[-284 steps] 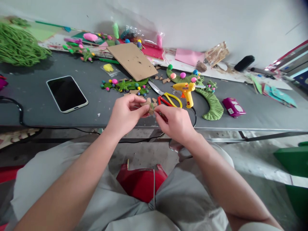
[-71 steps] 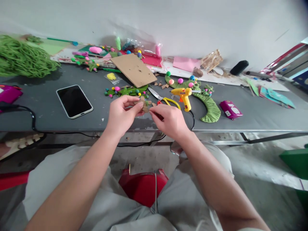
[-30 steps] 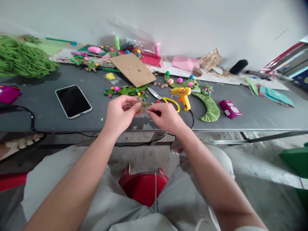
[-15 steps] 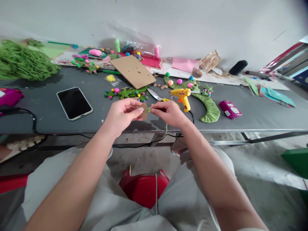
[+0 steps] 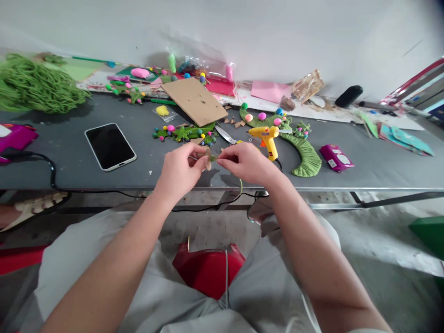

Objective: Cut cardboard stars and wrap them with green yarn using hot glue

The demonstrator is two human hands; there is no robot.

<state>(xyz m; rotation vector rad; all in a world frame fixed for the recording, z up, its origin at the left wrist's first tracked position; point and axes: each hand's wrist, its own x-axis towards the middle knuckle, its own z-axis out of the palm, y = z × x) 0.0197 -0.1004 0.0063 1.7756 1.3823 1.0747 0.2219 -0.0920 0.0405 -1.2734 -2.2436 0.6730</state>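
Note:
My left hand pinches a small brown cardboard piece over the front part of the grey table. Green yarn is wound on the cardboard's right side, and my right hand pinches that yarn close to it. A loose green strand hangs below my right hand past the table edge. Just right of my right hand lies a yellow glue gun. Scissors with yellow handles lie behind my hands, partly covered. Beyond the glue gun is a green yarn-wrapped crescent with coloured balls.
A phone and a green yarn heap are at the left. Behind lie a cardboard sheet and decorated green pieces. A purple packet sits at the right. A black cable runs along the front edge.
The cardboard piece has turned between my left fingers and now shows narrower. Both hands stay close together. The whole view has shifted slightly.

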